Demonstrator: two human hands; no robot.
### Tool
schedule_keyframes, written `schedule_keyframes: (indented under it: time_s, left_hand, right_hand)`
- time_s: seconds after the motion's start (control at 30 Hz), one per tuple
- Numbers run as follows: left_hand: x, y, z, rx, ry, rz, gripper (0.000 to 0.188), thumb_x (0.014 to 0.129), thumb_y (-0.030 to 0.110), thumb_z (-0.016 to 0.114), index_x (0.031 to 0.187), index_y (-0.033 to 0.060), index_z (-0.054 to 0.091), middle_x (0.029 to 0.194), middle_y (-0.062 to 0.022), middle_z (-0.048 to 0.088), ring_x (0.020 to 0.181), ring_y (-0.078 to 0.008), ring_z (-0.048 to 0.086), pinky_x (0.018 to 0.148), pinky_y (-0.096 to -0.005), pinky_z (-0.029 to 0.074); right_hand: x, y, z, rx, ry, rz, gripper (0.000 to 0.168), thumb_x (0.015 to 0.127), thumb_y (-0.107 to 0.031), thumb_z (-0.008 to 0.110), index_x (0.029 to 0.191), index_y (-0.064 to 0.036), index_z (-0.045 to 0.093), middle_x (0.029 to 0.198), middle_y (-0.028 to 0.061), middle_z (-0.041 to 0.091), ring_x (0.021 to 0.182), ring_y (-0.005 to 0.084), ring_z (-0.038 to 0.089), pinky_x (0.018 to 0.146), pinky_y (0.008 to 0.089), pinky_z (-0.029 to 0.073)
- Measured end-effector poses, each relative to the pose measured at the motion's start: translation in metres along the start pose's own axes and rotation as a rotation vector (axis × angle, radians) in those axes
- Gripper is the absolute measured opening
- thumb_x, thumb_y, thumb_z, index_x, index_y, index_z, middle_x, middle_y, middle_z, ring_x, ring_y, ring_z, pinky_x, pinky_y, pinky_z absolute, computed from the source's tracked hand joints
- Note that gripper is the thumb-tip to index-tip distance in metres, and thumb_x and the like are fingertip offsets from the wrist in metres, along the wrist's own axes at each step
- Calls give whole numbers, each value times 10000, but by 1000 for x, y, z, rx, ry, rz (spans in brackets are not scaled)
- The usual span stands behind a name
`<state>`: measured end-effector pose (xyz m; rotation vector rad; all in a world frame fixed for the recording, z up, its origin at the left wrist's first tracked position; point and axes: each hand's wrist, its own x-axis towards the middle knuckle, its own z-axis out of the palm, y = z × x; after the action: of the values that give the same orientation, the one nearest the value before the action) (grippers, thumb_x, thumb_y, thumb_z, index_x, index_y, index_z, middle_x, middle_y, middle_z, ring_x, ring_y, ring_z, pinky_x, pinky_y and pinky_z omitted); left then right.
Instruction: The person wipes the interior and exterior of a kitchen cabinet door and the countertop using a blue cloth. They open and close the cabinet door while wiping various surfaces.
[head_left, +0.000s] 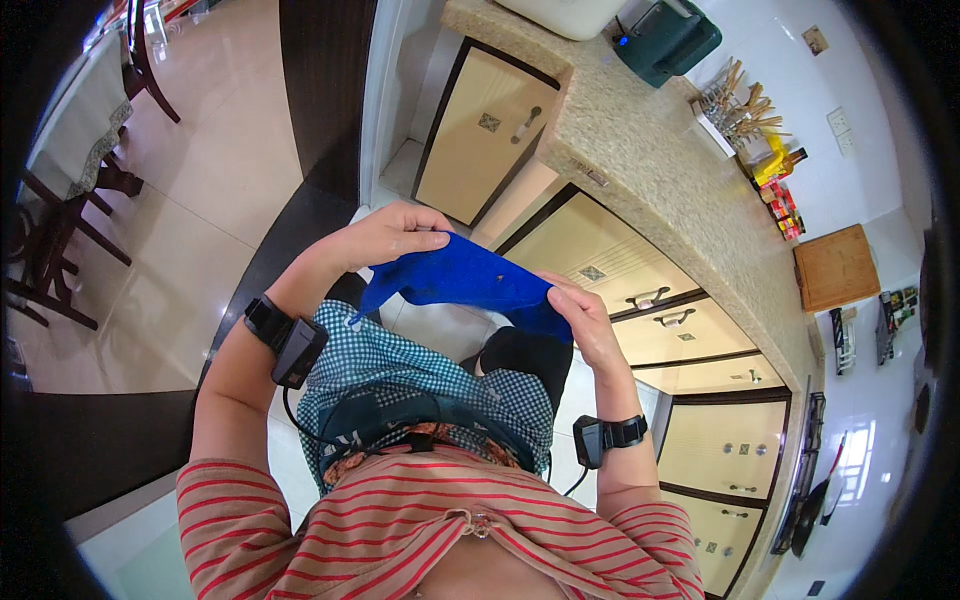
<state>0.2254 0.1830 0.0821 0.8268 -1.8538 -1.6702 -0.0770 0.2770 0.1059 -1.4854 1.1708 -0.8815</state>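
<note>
A blue cloth is stretched between my two hands in front of my body, above the floor. My left hand pinches its upper left part between thumb and fingers, and a loose corner hangs down below that hand. At the cloth's right end, my right hand grips the edge, with the thumb on top. The cloth carries a small brownish speck near its middle. Its underside is hidden.
A stone countertop with cream cabinets curves along the right. On it are a dark green appliance, a holder of chopsticks and utensils, and a wooden cutting board. A cloth-covered table and chairs stand far left.
</note>
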Motion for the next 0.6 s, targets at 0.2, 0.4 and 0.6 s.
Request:
schedule_keyframes:
  time_s: [0.2, 0.4, 0.6]
  left_hand:
    - [-8, 15, 6, -46, 12, 53, 257, 957, 265, 549, 1021, 37, 648, 908, -27, 650, 841, -102, 589, 788, -260, 486]
    - [20, -45, 18, 601, 153, 99, 258, 938, 221, 532, 1034, 7, 639, 942, -139, 667, 868, -239, 621, 824, -355, 483]
    - [27, -24, 27, 149, 106, -105, 238, 946, 214, 537, 1034, 16, 637, 891, -79, 632, 838, -141, 577, 777, -276, 468]
  right_hand:
    - [-7, -12, 5, -127, 140, -267, 222, 888, -115, 582, 1021, 35, 677, 1180, 150, 603, 1106, 225, 554, 963, 318, 403]
    - [2, 33, 4, -104, 82, -58, 164, 869, -104, 604, 884, 43, 676, 1052, 87, 650, 950, 122, 571, 808, 242, 443]
    - [3, 23, 8, 313, 242, 45, 187, 942, -172, 557, 953, -10, 650, 919, -17, 625, 845, 55, 535, 754, 216, 434]
